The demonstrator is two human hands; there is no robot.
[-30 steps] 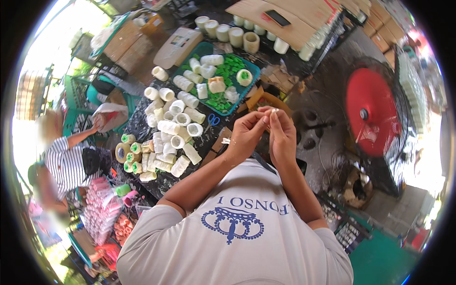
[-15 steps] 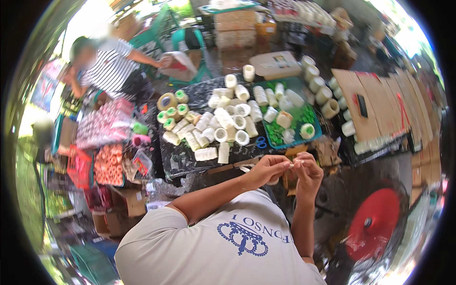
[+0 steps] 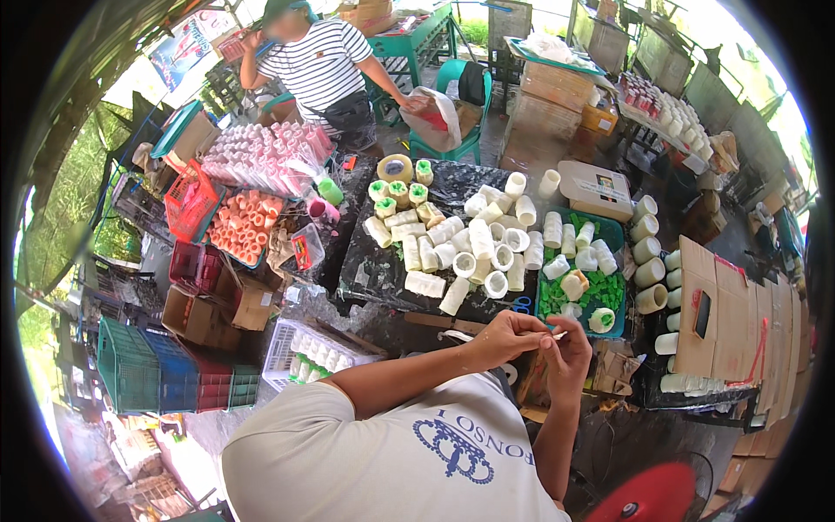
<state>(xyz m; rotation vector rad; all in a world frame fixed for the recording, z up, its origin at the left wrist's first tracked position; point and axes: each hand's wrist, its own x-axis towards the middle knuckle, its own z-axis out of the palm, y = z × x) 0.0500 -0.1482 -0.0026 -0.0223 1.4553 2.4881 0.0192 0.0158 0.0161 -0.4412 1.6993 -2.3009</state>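
Observation:
My left hand and my right hand meet in front of my chest, fingertips pinched together on a small pale piece that is too small to make out. They hover at the near edge of a black table covered with several white plastic tubes. Just beyond my fingers stands a green tray holding more white tubes. Blue-handled scissors lie on the table next to the tray.
A person in a striped shirt stands at the far side. Pink and orange tubes fill baskets at left, above stacked crates. A tape roll, flat cardboard at right, a red fan below.
The view has swung round, so the table now sits at the top centre and the striped-shirt person at the top. My hands stay joined on the small piece.

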